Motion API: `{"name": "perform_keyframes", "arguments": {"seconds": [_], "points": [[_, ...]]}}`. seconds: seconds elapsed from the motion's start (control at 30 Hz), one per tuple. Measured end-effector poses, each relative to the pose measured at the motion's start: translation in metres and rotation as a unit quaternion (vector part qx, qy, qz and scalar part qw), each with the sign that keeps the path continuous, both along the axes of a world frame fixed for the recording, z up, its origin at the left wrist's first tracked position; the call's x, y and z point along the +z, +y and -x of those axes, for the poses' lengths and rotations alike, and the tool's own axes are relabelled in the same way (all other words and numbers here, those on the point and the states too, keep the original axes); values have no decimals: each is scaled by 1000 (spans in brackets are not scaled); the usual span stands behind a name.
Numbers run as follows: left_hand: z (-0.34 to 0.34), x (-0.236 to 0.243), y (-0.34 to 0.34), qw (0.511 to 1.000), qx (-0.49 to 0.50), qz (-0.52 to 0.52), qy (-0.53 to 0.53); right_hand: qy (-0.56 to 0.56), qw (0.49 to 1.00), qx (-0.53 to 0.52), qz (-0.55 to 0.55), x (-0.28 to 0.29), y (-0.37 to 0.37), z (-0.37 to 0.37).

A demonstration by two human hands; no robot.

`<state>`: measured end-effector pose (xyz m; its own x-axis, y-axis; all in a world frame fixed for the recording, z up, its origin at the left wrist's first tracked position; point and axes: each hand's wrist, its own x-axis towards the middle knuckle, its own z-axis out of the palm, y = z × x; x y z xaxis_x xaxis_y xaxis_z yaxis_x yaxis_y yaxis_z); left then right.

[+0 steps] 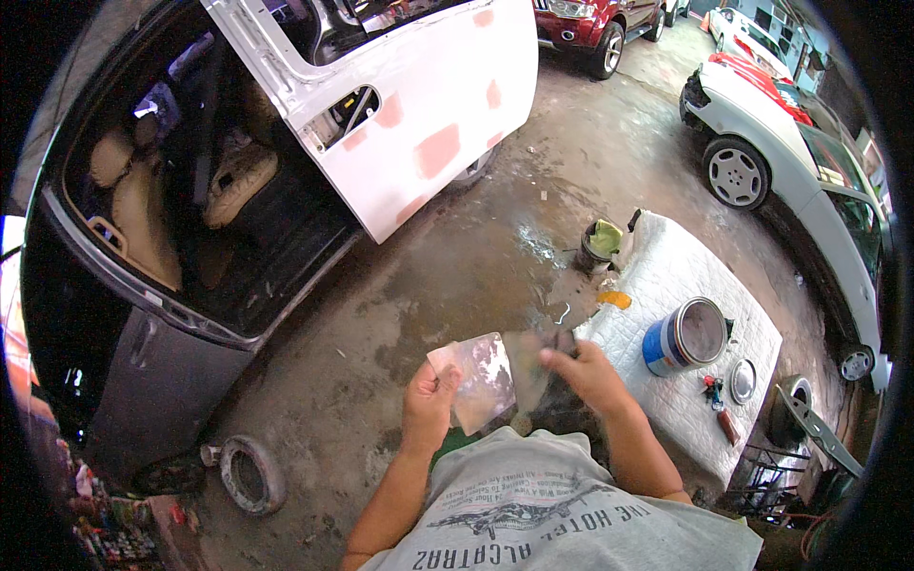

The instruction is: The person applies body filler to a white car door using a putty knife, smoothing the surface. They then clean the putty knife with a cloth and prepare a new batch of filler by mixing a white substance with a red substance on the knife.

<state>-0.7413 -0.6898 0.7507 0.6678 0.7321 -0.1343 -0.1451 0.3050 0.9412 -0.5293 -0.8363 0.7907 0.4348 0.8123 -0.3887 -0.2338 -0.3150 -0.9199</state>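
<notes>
My left hand (427,400) grips a pale, flat square sheet (481,376) with whitish, mottled smears on its face. Just right of that sheet, my right hand (586,381) has its fingers closed on a thin, motion-blurred scraper (530,366), whose blade looks greyish and translucent. A padded white cover (743,333) lies on a low surface at my right, carrying a blue open can (666,343), a round lid (743,379), a small red-and-black tool (714,390) and an orange spreader (614,300). A bucket with green cloth (600,243) is beside its far end.
A car with its patched white door (438,124) open stands left, showing beige seats (138,228). A white car (814,219) is right, a red vehicle (581,24) behind. Loose tires (252,476) and stacked wheel parts (795,409) sit on the stained concrete floor (343,314).
</notes>
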Motion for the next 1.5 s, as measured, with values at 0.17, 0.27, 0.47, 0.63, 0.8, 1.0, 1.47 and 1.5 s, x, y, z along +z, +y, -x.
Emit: {"name": "perform_keyframes", "arguments": {"seconds": [0.17,0.27,0.47,0.63,0.8,1.0,1.47,1.5], "points": [[-12,25,-14,998,14,-56,27,109,978,-102,-145,-6,7,19],[-19,31,-27,986,27,-134,92,85,980,-113,-143,-14,16,38],[-26,36,-28,979,10,-184,88,54,979,-97,-171,-9,18,44],[-21,29,-24,984,-27,-148,95,11,985,-41,-167,-4,16,37],[-17,43,-19,980,-77,-143,116,-66,989,14,-134,-2,12,31],[-9,27,-13,975,-122,-151,107,-144,977,84,-133,12,12,25],[-23,38,-31,989,8,-144,41,77,972,-122,-186,-17,16,50],[-21,38,-32,985,6,-162,61,61,974,-111,-189,-18,16,52]]}}
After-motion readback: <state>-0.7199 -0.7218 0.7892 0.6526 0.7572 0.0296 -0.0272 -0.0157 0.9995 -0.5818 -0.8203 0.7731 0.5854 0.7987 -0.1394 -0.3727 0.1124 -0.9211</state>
